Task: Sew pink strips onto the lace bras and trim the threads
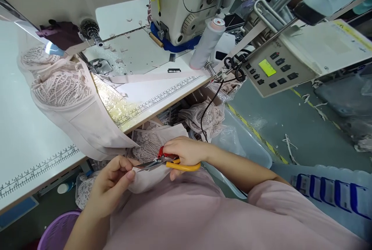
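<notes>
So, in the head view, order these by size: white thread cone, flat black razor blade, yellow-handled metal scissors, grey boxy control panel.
Control panel, largest.
Thread cone and scissors: too close to call; scissors longer, cone bulkier.
Razor blade, smallest.

We hold scissors (pixel 171 164) in our right hand (pixel 188 151) and pinch pale cloth (pixel 148 180) with our left hand (pixel 109 188), near the white table (pixel 151 90).

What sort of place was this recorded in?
Probably a garment-sewing workshop: a bulky cream industrial sewing machine, a tall pale-grey thread cone beside it, and a pale pink lace-and-cloth garment draped over the white ruler-marked tabletop.
</notes>
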Tool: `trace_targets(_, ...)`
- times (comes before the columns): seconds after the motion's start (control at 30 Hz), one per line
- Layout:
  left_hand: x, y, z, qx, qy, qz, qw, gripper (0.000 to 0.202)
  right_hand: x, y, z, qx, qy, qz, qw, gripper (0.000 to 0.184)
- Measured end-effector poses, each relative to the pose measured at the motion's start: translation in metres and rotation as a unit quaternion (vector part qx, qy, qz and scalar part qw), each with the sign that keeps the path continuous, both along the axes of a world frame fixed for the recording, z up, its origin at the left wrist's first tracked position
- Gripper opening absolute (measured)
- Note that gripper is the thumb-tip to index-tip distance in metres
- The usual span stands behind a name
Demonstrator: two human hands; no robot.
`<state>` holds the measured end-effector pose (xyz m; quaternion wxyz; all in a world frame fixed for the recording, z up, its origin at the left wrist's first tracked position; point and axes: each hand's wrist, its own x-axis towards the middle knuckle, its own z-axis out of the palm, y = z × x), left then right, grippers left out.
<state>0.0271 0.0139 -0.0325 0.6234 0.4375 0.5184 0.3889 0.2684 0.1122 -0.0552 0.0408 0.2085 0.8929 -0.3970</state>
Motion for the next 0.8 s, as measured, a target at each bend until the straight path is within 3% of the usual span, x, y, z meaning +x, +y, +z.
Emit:
trace_targets(0.43,-0.002,0.0,-0.005,0.04,0.07,0.045,0.996,0.026,0.009,-0.016,0.002,0.055,-0.054,-0.063,0.995,0.056)
trace_targets(0.8,0.001,0.0,-0.002,0.022,0.071,0.065,0.995,0.029,0.01,-0.022,-0.002,0.076,-0.049,-0.084,0.992,0.046)
